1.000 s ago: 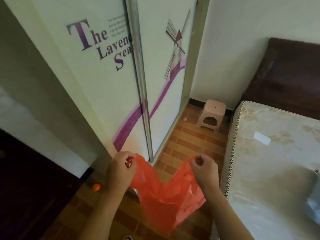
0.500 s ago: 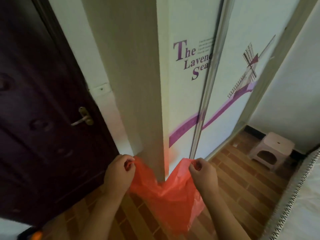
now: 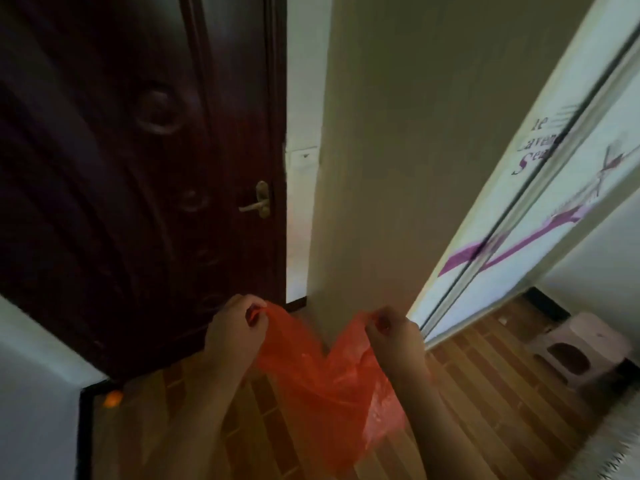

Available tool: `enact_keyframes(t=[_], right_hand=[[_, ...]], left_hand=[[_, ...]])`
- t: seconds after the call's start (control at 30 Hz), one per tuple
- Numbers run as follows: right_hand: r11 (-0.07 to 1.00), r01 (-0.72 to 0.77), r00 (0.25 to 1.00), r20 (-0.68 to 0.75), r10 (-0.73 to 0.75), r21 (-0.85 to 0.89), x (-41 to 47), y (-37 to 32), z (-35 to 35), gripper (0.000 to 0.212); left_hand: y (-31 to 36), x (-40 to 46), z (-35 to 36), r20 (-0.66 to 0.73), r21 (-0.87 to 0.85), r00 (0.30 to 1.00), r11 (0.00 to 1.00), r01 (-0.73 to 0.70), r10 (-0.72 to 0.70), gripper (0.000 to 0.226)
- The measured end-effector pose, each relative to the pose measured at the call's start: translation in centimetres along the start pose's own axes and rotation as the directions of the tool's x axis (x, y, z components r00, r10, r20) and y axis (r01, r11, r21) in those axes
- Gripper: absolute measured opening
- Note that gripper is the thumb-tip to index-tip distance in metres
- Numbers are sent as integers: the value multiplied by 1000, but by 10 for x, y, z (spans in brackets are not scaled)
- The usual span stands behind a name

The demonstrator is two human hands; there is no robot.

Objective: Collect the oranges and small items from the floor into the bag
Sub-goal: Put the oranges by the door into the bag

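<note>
A thin red plastic bag [image 3: 332, 386] hangs in front of me, stretched between both hands. My left hand [image 3: 235, 336] pinches one handle and my right hand [image 3: 394, 336] pinches the other, so the bag's mouth sags between them. One orange [image 3: 113, 399] lies on the wooden floor in the corner at the lower left, by the dark skirting, well to the left of my left arm. No other small items show.
A dark wooden door [image 3: 138, 174] with a brass handle [image 3: 258, 202] stands shut ahead on the left. A wardrobe side panel [image 3: 415, 168] and its printed sliding doors [image 3: 540, 209] fill the right. A pink plastic stool [image 3: 575, 348] stands on the floor at the right.
My view has swung left: the door now fills the left, the wardrobe doors and stool have slid right, the bed has left view. Both hands still hold the bag.
</note>
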State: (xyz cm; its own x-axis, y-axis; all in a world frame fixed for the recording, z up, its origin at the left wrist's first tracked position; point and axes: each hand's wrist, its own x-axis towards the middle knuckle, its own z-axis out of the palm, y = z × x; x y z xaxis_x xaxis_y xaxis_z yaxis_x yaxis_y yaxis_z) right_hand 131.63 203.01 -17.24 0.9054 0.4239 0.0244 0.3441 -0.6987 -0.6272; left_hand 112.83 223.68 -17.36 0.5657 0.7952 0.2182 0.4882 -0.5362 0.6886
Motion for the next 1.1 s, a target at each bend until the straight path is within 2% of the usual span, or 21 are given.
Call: enact_keyframes(t=[0.1, 0.2, 0.3, 0.4, 0.5, 0.63, 0.77, 0.8, 0.9, 1.0, 1.1], right_hand=[[997, 60, 997, 43, -58, -46, -12, -44, 36, 12], [990, 140, 984, 116, -136, -27, -24, -85, 75, 11], [976, 218, 961, 174, -213, -7, -33, -121, 109, 19], [948, 317, 925, 217, -311, 10, -34, -154, 140, 11], [924, 381, 883, 288, -370, 18, -32, -183, 173, 5], [893, 446, 819, 372, -437, 68, -29, -213, 226, 11], [871, 480, 753, 462, -469, 102, -20, -237, 278, 7], [858, 504, 729, 484, -484, 99, -16, -241, 292, 9], [841, 525, 665, 554, -501, 131, 0, -255, 334, 7], [840, 519, 616, 611, -497, 160, 11, -274, 374, 9], [831, 525, 556, 664, -499, 185, 20, -291, 412, 8]], left_hand=[[-49, 0, -39, -58, -15, 997, 998, 56, -56, 15], [-96, -5, -77, -128, -18, 985, 993, 114, -115, 15], [-137, -14, -110, -172, -29, 965, 980, 195, -197, 16], [-169, -25, -135, -210, -52, 940, 963, 264, -269, 13], [-198, -39, -152, -304, -98, 882, 933, 347, -360, 16], [-229, -51, -170, -373, -122, 790, 870, 478, -487, 17], [-255, -47, -180, -455, -158, 633, 756, 635, -627, 14], [-263, -45, -181, -455, -145, 634, 755, 640, -625, 11], [-281, -37, -183, -456, -68, 630, 730, 680, -629, 28], [-292, -27, -184, -477, -31, 572, 663, 748, -667, 23], [-303, -17, -188, -497, -4, 545, 630, 777, -675, 19]])
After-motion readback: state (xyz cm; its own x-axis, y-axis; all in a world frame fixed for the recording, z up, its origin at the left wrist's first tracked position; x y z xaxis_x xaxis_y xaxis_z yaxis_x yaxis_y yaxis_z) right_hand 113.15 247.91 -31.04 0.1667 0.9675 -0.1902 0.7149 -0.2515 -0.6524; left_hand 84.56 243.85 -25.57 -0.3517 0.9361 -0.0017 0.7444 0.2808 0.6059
